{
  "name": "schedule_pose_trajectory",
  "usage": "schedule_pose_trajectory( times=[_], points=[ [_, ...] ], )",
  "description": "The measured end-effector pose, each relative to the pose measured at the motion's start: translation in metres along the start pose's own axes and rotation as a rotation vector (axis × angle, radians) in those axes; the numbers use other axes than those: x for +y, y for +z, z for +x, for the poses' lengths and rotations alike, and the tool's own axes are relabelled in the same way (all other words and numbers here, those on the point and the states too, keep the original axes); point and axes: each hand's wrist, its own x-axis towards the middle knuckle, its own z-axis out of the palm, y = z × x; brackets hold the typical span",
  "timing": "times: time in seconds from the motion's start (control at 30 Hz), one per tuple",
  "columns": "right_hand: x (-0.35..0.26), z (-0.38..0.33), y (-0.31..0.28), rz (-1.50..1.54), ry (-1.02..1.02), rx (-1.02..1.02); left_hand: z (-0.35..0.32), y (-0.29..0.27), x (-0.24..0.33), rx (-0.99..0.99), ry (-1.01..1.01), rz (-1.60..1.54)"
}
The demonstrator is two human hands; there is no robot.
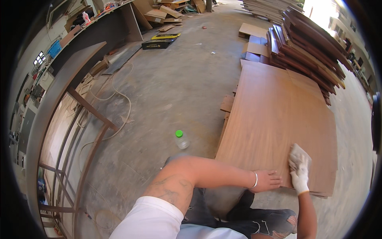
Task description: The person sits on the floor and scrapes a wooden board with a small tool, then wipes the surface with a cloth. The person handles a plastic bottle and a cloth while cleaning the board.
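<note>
A brown wood-grain panel (270, 119) lies flat at the right, its near edge close to my knees. My left hand (267, 180), bare with a silver bangle (255, 179) at the wrist, rests on that near edge with its fingers stretched out flat and nothing in them. Further right, my right hand (299, 172) wears a white knitted glove. It presses a greyish-white cloth (301, 153) against the panel's surface, the fingers over it. The cloth's underside is hidden.
Beyond the panel rises a stack of dark brown boards (306, 51). A clear jar with a green lid (182, 142) stands on the concrete floor. A brown metal frame (59, 103) and a pale hose (129, 105) are at the left. Near the far wall sits a black and yellow box (161, 41).
</note>
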Motion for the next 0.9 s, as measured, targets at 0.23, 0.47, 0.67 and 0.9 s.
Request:
schedule_pose_trajectory(
  times=[0.23,0.47,0.67,0.9],
  points=[
    [0.179,-0.189,0.035,0.348,0.763,0.302,-0.035,-0.050,-0.043,-0.215,-0.187,-0.127],
    [0.156,-0.251,0.085,0.726,1.184,0.182,-0.013,-0.214,-0.068,0.207,-0.469,-0.283],
    [0.136,-0.230,0.026,1.492,0.853,0.179,-0.027,-0.351,-0.061,1.103,-0.198,-0.584],
    [0.070,-0.183,-0.055,1.073,0.825,0.509,-0.073,-0.409,-0.079,0.984,0.269,-0.544]
  ],
)
